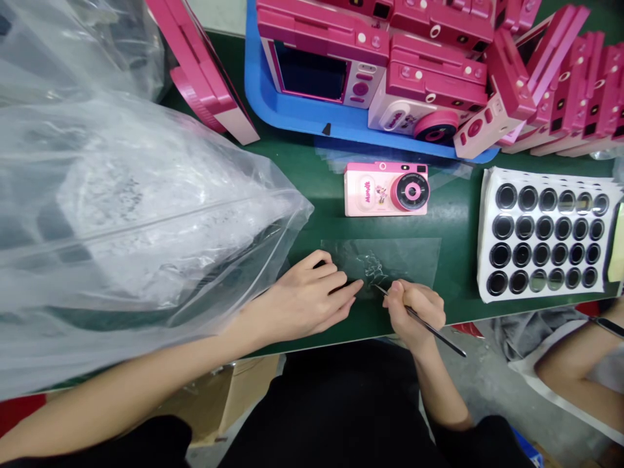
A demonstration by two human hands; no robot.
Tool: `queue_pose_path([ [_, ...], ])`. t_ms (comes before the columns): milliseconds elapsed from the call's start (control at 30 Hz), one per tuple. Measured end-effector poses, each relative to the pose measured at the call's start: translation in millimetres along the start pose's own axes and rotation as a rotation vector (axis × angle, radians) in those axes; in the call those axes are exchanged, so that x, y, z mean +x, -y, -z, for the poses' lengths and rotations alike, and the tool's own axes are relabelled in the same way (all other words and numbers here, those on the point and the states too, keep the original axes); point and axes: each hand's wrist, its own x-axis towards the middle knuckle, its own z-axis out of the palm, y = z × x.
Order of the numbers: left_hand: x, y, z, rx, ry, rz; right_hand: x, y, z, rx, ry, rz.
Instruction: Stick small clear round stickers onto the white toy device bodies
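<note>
My right hand (414, 312) grips a pair of thin dark tweezers (439, 336), their pointed tip down at a small pile of clear pieces (374, 268). These pieces lie on a clear plastic sheet (419, 257) on the green table; their exact shape is too fine to make out. To the left of the pile, my left hand (316, 296) rests with its fingers apart and holds nothing, the index finger reaching towards the pieces. Beyond the sheet lies a pink and white toy camera (365, 190), its round black-and-pink lens facing up.
A large clear bag (146, 208) of small clear pieces covers the left. At the back, a blue tray (287, 110) holds several pink cameras (316, 62). Sheets of round black lens stickers (543, 227) lie right. Another person's arm (580, 364) shows at the lower right.
</note>
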Motion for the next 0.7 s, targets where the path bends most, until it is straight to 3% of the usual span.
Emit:
queue_pose_path([
  [467,-1.3,-0.2,-1.9,-0.002,-0.013,-0.004,0.9,-0.1,0.1,0.02,0.033,0.124],
  [700,-0.8,0.1,0.5,-0.016,0.011,-0.001,-5.7,8.9,-4.9,-0.022,-0.012,-0.019],
])
